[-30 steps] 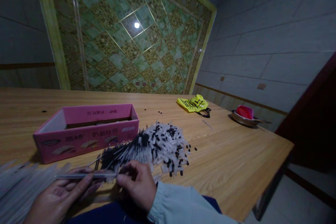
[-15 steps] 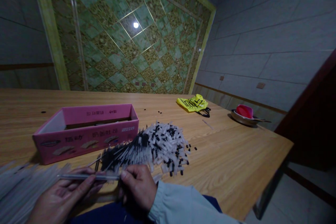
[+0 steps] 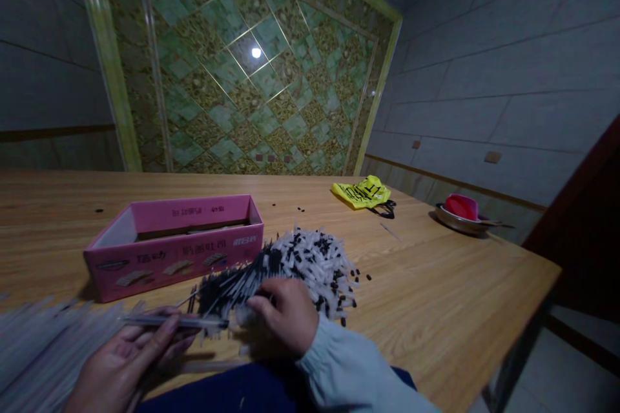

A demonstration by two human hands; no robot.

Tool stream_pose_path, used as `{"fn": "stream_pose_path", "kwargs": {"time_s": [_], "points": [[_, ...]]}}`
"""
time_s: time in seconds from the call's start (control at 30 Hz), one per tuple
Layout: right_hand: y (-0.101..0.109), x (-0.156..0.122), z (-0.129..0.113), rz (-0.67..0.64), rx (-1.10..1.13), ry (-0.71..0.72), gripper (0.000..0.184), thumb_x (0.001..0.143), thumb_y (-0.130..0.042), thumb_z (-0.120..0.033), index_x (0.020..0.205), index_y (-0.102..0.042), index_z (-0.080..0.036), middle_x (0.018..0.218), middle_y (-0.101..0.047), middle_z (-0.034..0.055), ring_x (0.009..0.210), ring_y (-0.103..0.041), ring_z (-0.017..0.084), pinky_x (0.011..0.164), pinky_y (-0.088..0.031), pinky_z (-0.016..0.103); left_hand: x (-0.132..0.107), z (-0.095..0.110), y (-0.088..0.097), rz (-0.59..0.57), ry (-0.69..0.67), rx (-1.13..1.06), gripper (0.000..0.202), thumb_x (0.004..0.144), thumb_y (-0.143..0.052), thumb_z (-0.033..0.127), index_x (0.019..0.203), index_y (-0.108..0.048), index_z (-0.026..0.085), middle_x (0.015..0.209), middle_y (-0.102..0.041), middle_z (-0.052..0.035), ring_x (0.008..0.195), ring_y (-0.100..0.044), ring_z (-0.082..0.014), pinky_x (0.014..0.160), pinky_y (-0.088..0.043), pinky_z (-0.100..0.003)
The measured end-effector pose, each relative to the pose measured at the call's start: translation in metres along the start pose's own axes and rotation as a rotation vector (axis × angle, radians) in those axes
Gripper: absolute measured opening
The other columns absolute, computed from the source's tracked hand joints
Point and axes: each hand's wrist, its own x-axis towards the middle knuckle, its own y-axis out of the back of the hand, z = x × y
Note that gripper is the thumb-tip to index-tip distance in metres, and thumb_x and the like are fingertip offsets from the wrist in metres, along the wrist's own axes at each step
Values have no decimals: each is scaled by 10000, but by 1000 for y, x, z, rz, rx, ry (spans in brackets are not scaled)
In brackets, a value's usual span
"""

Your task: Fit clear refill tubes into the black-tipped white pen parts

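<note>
My left hand (image 3: pixel 128 355) pinches a slim clear-barrelled pen (image 3: pixel 174 321) with a black tip at its right end. The pen lies nearly level above the table. Just right of that tip is my right hand (image 3: pixel 288 313), fingers curled together with thumb and forefinger low over the pile's near edge. A blurred, whitish translucent piece (image 3: pixel 246 316) shows at its fingertips; whether it is gripped I cannot tell. Beyond the hands spreads a pile of black-and-clear pen refills (image 3: pixel 230 287), merging into a heap of translucent white caps and small black plugs (image 3: pixel 317 258).
Behind the left hand stands a pink open box (image 3: pixel 179 261). Many clear tubes (image 3: pixel 53 348) lie at lower left. A yellow bag (image 3: pixel 362 193) with black straps lies farther back. A metal pan (image 3: pixel 458 222) holding a red container (image 3: pixel 461 207) sits near the table's right edge.
My right hand has drawn away from the pen's right end, up and to the right toward the pile. The pen remains in my left hand. The view has shifted slightly left.
</note>
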Motion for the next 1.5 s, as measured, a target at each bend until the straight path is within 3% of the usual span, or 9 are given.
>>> {"fn": "stream_pose_path", "kwargs": {"time_s": [0.17,0.33,0.63,0.8,1.03,1.17,1.27,1.37,1.5], "points": [[36,20,34,78,-404,-167,107,803,-567,-231,856,-660,-226,868,-671,21,811,-596,157,647,-333,221,5,-4,8,-77,30,73,378,560,-793,316,858,-648,135,829,-734,-87,808,-688,-256,668,-582,-247],[22,23,58,56,-472,-216,154,793,-536,-171,850,-669,-223,877,-651,39,803,-594,168,622,-328,237,2,-2,5,-74,67,58,408,545,-801,328,866,-646,130,843,-732,-87,816,-686,-250,673,-574,-232],[5,24,55,49,-492,-180,155,782,-557,-244,903,-652,-219,919,-608,50,852,-560,188,649,-335,259,-3,2,-3,-48,64,54,447,527,-811,310,897,-633,134,822,-729,-85,777,-689,-252,634,-578,-238],[4,23,55,97,-516,-152,181,788,-528,-209,939,-626,-224,922,-583,49,899,-535,194,672,-341,261,-5,5,-5,-28,63,42,508,460,-837,334,874,-625,130,799,-728,-80,763,-689,-252,629,-579,-235],[1,23,52,36,-522,-160,165,717,-551,-141,866,-611,-175,960,-581,86,913,-530,215,670,-354,274,-6,5,-4,-32,58,57,469,498,-824,315,880,-628,128,800,-726,-85,747,-687,-235,627,-575,-239],[1,19,48,27,-466,-154,153,715,-537,-116,844,-605,-162,877,-616,86,880,-555,221,694,-374,285,-6,5,-5,-64,55,58,390,539,-802,315,848,-644,137,774,-714,-58,722,-678,-203,630,-563,-236],[-1,17,45,132,-268,-138,242,769,-498,-130,990,-590,-163,939,-629,91,907,-564,217,764,-398,306,-4,3,-3,-93,6,94,393,605,-748,386,904,-652,148,744,-693,-31,661,-653,-160,572,-537,-205],[-9,16,40,275,253,-116,289,785,-516,-178,1068,-571,-179,1044,-612,92,967,-554,212,844,-410,340,0,0,0,-132,-122,204,453,661,-684,445,1019,-647,171,676,-661,-2,596,-616,-140,526,-509,-198],[-27,13,27,132,1019,-294,243,728,-631,-339,878,-560,-161,722,-617,31,631,-601,168,593,-487,314,0,-1,2,-163,-339,491,422,684,-658,434,1031,-684,196,705,-685,-20,701,-637,-184,618,-519,-224]]}}
